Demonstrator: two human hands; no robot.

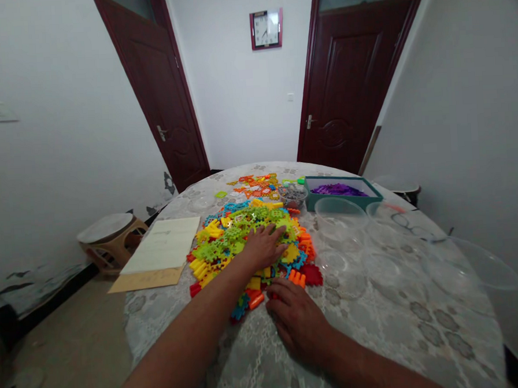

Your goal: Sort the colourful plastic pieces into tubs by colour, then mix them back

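Note:
A heap of plastic building pieces (233,236) in green, yellow, blue, orange and red lies on the table before me; many are gear-shaped, others are short tubes. My left hand (265,246) rests on top of the heap, fingers spread, gripping nothing. At the heap's near edge, my right hand (298,316) touches the table with its fingers curled in. A bit of red shows by those fingertips, but what they hold, if anything, is hidden. Beside the right hand are an orange ridged piece (297,277) and a dark red piece (312,274).
Several clear plastic bowls (340,216) stand to the right. Behind the heap are a bowl of grey pieces (292,195), a green box (344,202) with purple pieces, and scattered orange pieces (256,185). Paper sheets (161,245) overhang the left table edge, near a stool (108,231).

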